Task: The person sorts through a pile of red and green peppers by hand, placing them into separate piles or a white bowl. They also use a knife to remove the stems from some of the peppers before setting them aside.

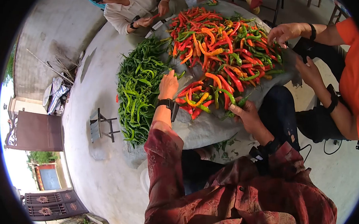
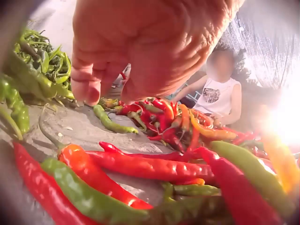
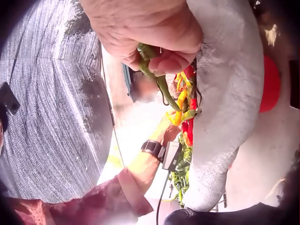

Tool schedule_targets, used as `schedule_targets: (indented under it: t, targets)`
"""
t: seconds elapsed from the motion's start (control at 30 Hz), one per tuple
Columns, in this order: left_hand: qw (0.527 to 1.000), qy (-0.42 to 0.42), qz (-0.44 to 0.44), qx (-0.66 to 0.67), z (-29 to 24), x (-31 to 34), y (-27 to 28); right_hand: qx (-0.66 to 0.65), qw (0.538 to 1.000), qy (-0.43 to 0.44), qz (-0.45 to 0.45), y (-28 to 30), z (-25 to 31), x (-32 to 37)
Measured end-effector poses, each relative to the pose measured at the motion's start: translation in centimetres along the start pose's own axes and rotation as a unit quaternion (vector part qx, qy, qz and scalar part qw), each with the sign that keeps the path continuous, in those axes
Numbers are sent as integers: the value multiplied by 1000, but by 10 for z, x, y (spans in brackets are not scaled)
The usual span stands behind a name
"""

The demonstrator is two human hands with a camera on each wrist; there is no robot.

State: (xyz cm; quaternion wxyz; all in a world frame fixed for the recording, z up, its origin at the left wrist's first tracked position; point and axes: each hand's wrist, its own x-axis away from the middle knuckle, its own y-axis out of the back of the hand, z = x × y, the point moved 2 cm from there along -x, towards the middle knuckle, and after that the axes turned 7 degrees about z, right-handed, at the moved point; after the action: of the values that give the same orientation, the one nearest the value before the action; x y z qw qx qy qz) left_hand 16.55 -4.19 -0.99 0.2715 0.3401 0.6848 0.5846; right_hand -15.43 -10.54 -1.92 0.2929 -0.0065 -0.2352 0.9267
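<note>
My left hand [image 1: 168,86] reaches over the seam between the green heap and the red one, its fingers bent. At its fingertips is a green chili pepper [image 2: 112,122], stem end tucked against them. Nearer me, at the right edge of the red heap, my right hand [image 1: 247,115] pinches another green chili pepper [image 3: 161,84] between thumb and fingers. The pile of green chili peppers [image 1: 138,89] covers the left side of the table; mixed red, orange and green chili peppers [image 1: 215,45] are heaped across the middle and far side.
A grey sheet [image 1: 194,133] covers the round table. On the right a person in an orange shirt has both hands [image 1: 287,34] by the heap. Across the table sits a person in a light shirt [image 1: 128,8]. A small folding stool [image 1: 101,126] stands to the left.
</note>
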Motion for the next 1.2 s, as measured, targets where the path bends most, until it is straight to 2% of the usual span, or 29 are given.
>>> schedule_targets:
  t: [0.03,0.07,0.13,0.17,0.23,0.33,0.37,0.4,0.47,0.5,0.57,0.6,0.63,0.77,0.83,0.87,0.9,0.93,0.97,1.0,1.03,1.1,1.13,1.17,1.2]
  targets:
    - [998,34,55,-3,-3,-5,-2,28,1000,2,10,-2,5,1]
    - [998,33,58,-2,-3,-11,-6,28,1000,0,8,-2,3,0]
    - [976,-83,90,-178,-6,-17,-13,51,998,8,21,-2,1,-2]
    - [976,-83,93,-179,-5,-17,-16,49,999,5,20,-3,1,-2]
    - [1000,-5,10,20,-9,-7,-7,51,999,3,13,-6,5,0]
    - [997,36,-14,69,8,-2,-9,63,998,-13,22,-3,-2,0]
    - [993,9,-62,105,17,2,-9,64,998,-11,18,-3,1,1]
    - [992,4,-61,107,15,6,-5,51,998,-14,26,-5,3,3]
    - [953,114,-113,256,15,15,5,40,999,-14,32,-6,8,5]
    - [953,111,-114,256,14,19,10,50,998,-4,40,-5,9,5]
    - [859,70,-155,483,9,27,15,61,997,8,44,-5,14,9]
    - [858,67,-154,485,2,33,20,70,997,-3,36,-6,19,10]
    - [855,47,-115,504,-8,41,28,78,997,-14,27,-6,21,11]
    - [842,-13,-18,540,-54,83,41,61,998,13,29,-6,21,10]
    - [827,-20,15,562,-75,101,45,54,992,110,28,-8,27,8]
    - [845,-56,10,531,-87,108,47,61,992,110,25,-9,29,8]
    - [861,-95,6,499,-96,113,49,8,992,124,19,-11,33,7]
    - [856,-102,8,507,-103,117,50,-44,989,139,11,-14,39,6]
    - [868,-134,-2,478,-110,119,52,-14,983,183,5,-16,48,6]
    - [877,-166,-12,450,-114,121,51,-2,982,187,-2,-19,56,7]
    - [906,-156,-27,392,-112,119,44,24,980,199,4,-22,64,9]
    - [903,-202,-26,379,-113,126,42,115,973,198,-4,-26,71,7]
    - [904,-237,-28,354,-115,131,41,227,954,196,-15,-25,67,3]
    - [889,-239,-13,390,-110,130,28,389,886,248,-39,-24,68,0]
    - [873,-301,-43,382,-104,131,26,540,789,287,-55,-31,70,-1]
